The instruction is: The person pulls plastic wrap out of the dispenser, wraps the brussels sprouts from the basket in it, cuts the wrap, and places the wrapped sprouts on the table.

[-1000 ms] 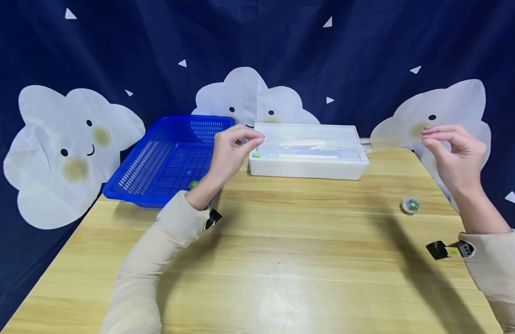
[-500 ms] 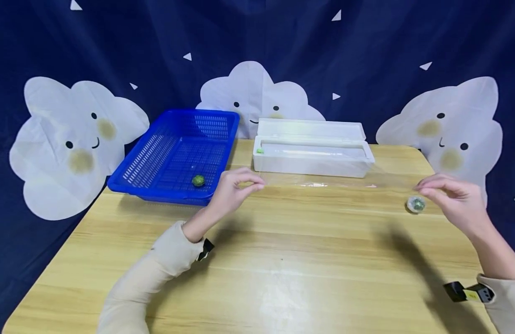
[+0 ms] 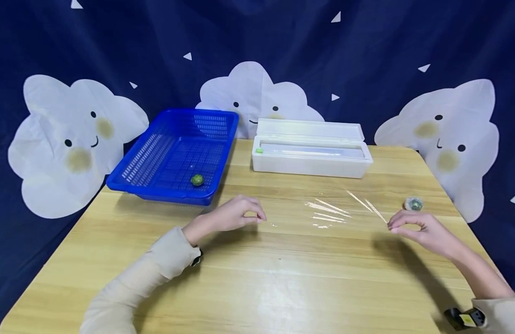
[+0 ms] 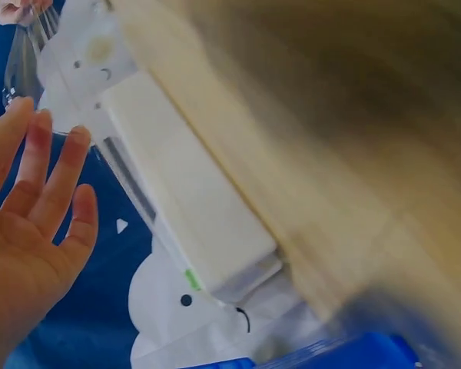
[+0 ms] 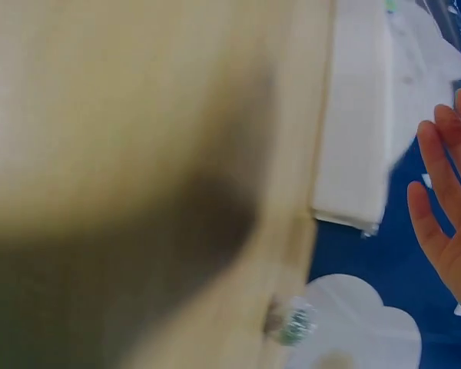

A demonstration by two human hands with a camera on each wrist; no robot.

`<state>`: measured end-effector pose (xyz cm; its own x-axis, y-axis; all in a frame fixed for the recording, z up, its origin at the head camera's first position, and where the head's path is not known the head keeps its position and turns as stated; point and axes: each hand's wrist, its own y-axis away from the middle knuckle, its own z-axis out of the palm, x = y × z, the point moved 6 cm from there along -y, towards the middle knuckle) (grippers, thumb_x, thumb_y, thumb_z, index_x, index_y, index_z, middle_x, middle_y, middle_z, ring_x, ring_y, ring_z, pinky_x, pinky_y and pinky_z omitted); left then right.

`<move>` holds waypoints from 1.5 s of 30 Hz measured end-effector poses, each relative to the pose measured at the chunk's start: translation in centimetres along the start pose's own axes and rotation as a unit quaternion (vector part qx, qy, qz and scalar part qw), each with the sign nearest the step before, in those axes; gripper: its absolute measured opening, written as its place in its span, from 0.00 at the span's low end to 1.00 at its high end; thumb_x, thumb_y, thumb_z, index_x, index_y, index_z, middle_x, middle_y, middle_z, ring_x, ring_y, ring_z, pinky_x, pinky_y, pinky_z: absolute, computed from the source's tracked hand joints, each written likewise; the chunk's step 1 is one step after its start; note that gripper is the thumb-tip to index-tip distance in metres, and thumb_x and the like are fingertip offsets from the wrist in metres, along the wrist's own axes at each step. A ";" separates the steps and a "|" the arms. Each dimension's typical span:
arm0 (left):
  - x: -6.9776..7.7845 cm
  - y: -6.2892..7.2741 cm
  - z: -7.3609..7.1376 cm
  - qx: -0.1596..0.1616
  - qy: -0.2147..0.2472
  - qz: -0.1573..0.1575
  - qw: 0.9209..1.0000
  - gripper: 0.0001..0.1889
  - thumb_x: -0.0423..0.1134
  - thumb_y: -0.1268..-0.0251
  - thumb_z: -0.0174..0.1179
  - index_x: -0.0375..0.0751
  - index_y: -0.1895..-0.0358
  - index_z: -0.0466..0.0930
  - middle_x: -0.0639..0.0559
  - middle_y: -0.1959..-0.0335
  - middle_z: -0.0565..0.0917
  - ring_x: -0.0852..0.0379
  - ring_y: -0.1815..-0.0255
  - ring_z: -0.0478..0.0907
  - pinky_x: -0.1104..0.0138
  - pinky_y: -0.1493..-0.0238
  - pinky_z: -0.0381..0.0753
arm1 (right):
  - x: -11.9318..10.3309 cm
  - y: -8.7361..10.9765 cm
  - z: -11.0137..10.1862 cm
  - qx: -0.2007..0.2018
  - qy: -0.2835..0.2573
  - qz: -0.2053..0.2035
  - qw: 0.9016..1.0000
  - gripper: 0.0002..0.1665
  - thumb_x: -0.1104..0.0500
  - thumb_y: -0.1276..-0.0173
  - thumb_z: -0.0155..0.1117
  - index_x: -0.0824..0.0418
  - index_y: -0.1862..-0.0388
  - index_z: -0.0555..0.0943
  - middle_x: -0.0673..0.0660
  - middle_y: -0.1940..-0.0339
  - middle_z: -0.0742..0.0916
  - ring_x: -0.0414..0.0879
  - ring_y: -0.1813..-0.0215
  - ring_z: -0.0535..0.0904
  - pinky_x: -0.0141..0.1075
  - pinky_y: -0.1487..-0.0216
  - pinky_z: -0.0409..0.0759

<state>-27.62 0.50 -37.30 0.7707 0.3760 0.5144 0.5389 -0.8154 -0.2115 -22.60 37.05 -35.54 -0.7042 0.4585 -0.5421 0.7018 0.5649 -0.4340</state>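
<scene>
Between my two hands stretches a clear sheet of plastic wrap (image 3: 328,213), seen mostly by its bright streaks over the table. My left hand (image 3: 234,214) pinches its left end between thumb and fingertips. At the other end my right hand (image 3: 424,232) pinches it the same way, with creases running up from the fingertips. Beyond the right hand lies a small round green thing in clear wrap (image 3: 414,204). Behind the sheet stands a long white wrap dispenser box (image 3: 312,168), its lid up and a roll inside, with a green slider at its left end.
A blue plastic basket (image 3: 132,188) stands at the back left with a small round green thing (image 3: 197,180) in it. The wooden table (image 3: 278,287) runs to a dark blue curtain (image 3: 257,28) with white cloud shapes.
Both hands have come down and nearer with the plastic wrap, away from the dispenser box. The right hand has also moved left, and the sheet now sags with creases.
</scene>
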 end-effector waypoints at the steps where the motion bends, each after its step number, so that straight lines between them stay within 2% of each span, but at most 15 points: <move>1: -0.2 -0.1 0.4 -0.014 -0.009 -0.001 1.000 0.06 0.33 0.43 0.60 0.39 0.63 0.84 0.53 0.65 0.83 0.60 0.61 0.78 0.68 0.52 0.75 | 0.2 0.3 0.4 -0.005 0.006 0.004 1.000 0.24 0.82 0.59 0.63 0.55 0.72 0.82 0.48 0.69 0.84 0.32 0.60 0.77 0.18 0.55 0.70; 6: -0.9 -0.4 2.0 -0.059 -0.042 -0.009 0.997 0.07 0.36 0.42 0.60 0.41 0.62 0.84 0.54 0.64 0.83 0.60 0.60 0.78 0.67 0.51 0.74 | 1.0 1.3 2.2 -0.028 0.023 0.019 0.999 0.18 0.78 0.57 0.66 0.57 0.72 0.82 0.49 0.70 0.84 0.33 0.62 0.77 0.16 0.55 0.68; 9: -1.3 -0.5 2.7 -0.079 -0.061 -0.011 0.995 0.07 0.37 0.41 0.59 0.42 0.61 0.83 0.55 0.63 0.83 0.61 0.59 0.78 0.68 0.50 0.74 | 1.3 1.5 3.0 -0.043 0.040 0.012 0.998 0.18 0.76 0.57 0.68 0.56 0.71 0.83 0.49 0.70 0.84 0.33 0.64 0.77 0.16 0.55 0.68; 13: -1.5 -0.7 3.3 -0.092 -0.072 -0.004 0.993 0.07 0.38 0.40 0.58 0.43 0.62 0.84 0.55 0.64 0.83 0.61 0.60 0.78 0.68 0.51 0.74 | 1.5 1.7 3.7 -0.056 0.077 0.005 0.995 0.17 0.73 0.56 0.69 0.54 0.71 0.83 0.48 0.70 0.84 0.35 0.64 0.78 0.16 0.56 0.68; 17: -1.6 -0.9 3.6 -0.099 -0.074 0.002 0.992 0.07 0.38 0.39 0.58 0.44 0.62 0.84 0.55 0.65 0.83 0.62 0.61 0.78 0.69 0.52 0.74 | 1.7 1.9 4.1 -0.074 0.122 0.026 0.989 0.13 0.67 0.54 0.71 0.53 0.68 0.83 0.46 0.67 0.84 0.36 0.63 0.79 0.17 0.56 0.69; 21: -1.7 -0.7 3.7 -0.103 -0.067 -0.001 0.992 0.07 0.38 0.39 0.57 0.43 0.62 0.84 0.55 0.66 0.83 0.62 0.61 0.78 0.69 0.53 0.74 | 1.8 1.8 4.3 -0.087 0.153 0.039 0.984 0.12 0.62 0.51 0.71 0.53 0.65 0.84 0.45 0.65 0.84 0.37 0.61 0.78 0.22 0.56 0.72; 23: -1.9 -0.6 3.6 -0.101 -0.058 -0.008 0.993 0.07 0.37 0.38 0.56 0.42 0.62 0.84 0.54 0.65 0.82 0.61 0.61 0.78 0.68 0.52 0.75 | 1.9 1.5 4.3 -0.086 0.156 0.038 0.983 0.11 0.62 0.50 0.70 0.52 0.65 0.84 0.44 0.65 0.84 0.38 0.60 0.78 0.23 0.56 0.71; 26: -2.4 -0.3 3.3 -0.089 -0.040 -0.032 0.995 0.08 0.37 0.38 0.56 0.41 0.61 0.83 0.53 0.64 0.82 0.59 0.59 0.77 0.66 0.51 0.74 | 2.2 0.8 4.3 -0.086 0.131 0.048 0.986 0.09 0.65 0.46 0.66 0.54 0.66 0.84 0.45 0.66 0.85 0.37 0.61 0.78 0.23 0.56 0.71; 30: -3.5 -0.7 2.9 -0.042 -0.014 -0.079 0.996 0.08 0.34 0.38 0.55 0.37 0.59 0.81 0.50 0.62 0.82 0.56 0.57 0.78 0.64 0.50 0.74 | 2.9 -0.3 4.4 -0.087 0.095 0.083 0.988 0.08 0.68 0.40 0.60 0.59 0.65 0.84 0.48 0.67 0.86 0.35 0.61 0.79 0.23 0.59 0.74; 33: -4.3 -1.4 2.7 -0.006 0.014 -0.121 0.993 0.09 0.31 0.41 0.57 0.33 0.57 0.79 0.48 0.65 0.83 0.55 0.61 0.78 0.66 0.54 0.76 | 3.5 -1.1 4.5 -0.095 0.098 0.122 0.983 0.08 0.66 0.38 0.59 0.62 0.62 0.83 0.52 0.65 0.87 0.40 0.60 0.81 0.32 0.59 0.78; 36: -4.8 -2.1 2.8 0.014 0.035 -0.155 0.987 0.12 0.29 0.44 0.60 0.30 0.56 0.78 0.48 0.69 0.83 0.57 0.66 0.78 0.69 0.60 0.76 | 4.1 -1.6 4.9 -0.113 0.103 0.156 0.976 0.11 0.64 0.39 0.60 0.65 0.58 0.81 0.54 0.63 0.86 0.40 0.61 0.80 0.35 0.61 0.78; 41: -4.7 -2.9 3.3 0.019 0.022 -0.169 0.985 0.14 0.31 0.51 0.65 0.32 0.58 0.79 0.52 0.74 0.80 0.59 0.70 0.76 0.68 0.60 0.75 | 4.7 -1.7 5.2 -0.149 0.083 0.201 0.965 0.22 0.61 0.42 0.65 0.69 0.49 0.75 0.48 0.74 0.81 0.33 0.74 0.70 0.30 0.73 0.71; 45: -4.7 -3.2 3.5 0.002 -0.005 -0.191 0.982 0.17 0.32 0.55 0.68 0.34 0.58 0.79 0.56 0.79 0.77 0.62 0.74 0.72 0.68 0.63 0.73 | 5.1 -1.3 4.9 -0.178 0.074 0.229 0.954 0.33 0.57 0.43 0.66 0.72 0.43 0.69 0.46 0.78 0.75 0.34 0.77 0.65 0.30 0.76 0.67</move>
<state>-31.76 2.85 -41.99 0.5148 0.6585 0.5490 0.7905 -0.6124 -0.0068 -26.56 35.30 -41.29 -0.3575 0.7904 -0.4975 0.8777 0.4663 0.1101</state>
